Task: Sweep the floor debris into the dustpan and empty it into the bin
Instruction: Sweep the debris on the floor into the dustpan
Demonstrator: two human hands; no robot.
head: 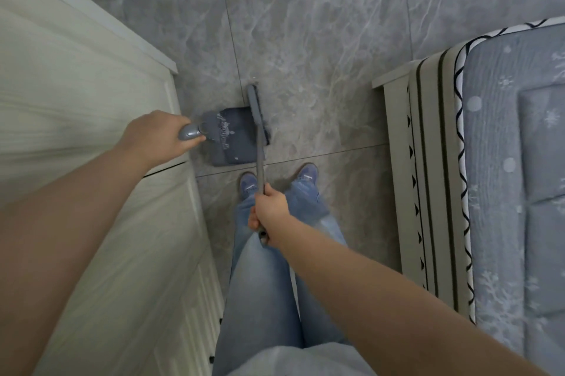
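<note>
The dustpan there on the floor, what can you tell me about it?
The dustpan is dark grey, seemingly plastic, with a row of comb-like teeth inside. It sits on the grey tiled floor beside a pale cabinet. The left hand grips its handle top; the broom head rests at its open edge.

left hand (pixel 156 135) gripping, right hand (pixel 270 212) gripping
</note>
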